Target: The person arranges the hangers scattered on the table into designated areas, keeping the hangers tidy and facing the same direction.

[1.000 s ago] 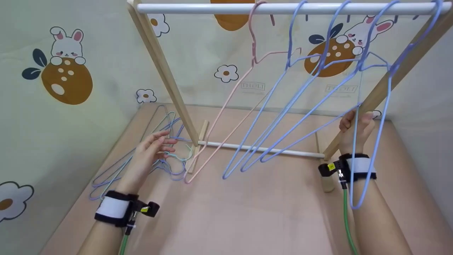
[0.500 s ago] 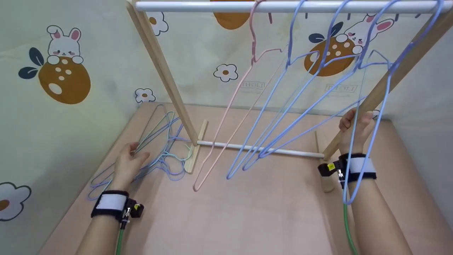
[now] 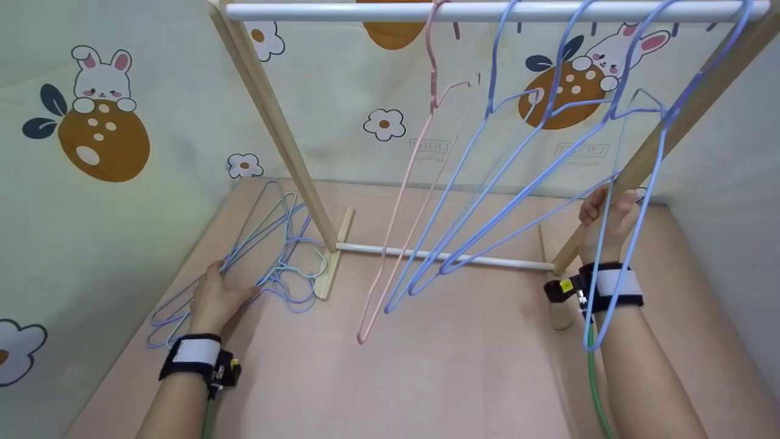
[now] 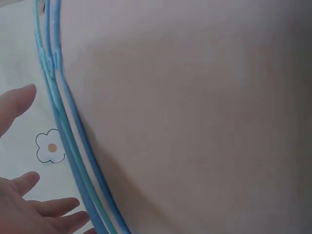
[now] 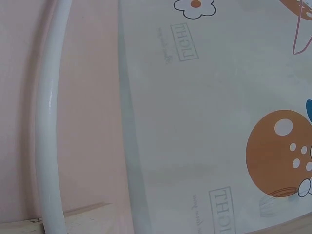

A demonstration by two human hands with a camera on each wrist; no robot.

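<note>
A pile of thin wire hangers [image 3: 274, 244], blue and teal, lies on the pink tabletop left of the rack. My left hand [image 3: 216, 296] rests on the near end of that pile with its fingers relaxed. In the left wrist view the blue wires [image 4: 68, 146] run past my straight fingers [image 4: 44, 209]. My right hand [image 3: 609, 216] is curled round the rack's slanted right wooden leg [image 3: 688, 116]. A pink hanger [image 3: 402, 189] and several blue hangers [image 3: 487, 177] hang tilted from the white top rail [image 3: 341, 11]. One blue hanger loops in front of my right wrist.
The rack's left wooden leg [image 3: 286, 140] and low white crossbar [image 3: 439, 256] stand mid-table; that crossbar [image 5: 48, 122] also fills the right wrist view. Walls printed with rabbits and flowers close in the left, back and right.
My left hand came down and left from beside the rack's foot onto the hanger pile. The pink hanger's low corner swung to the right. My right hand kept its hold.
</note>
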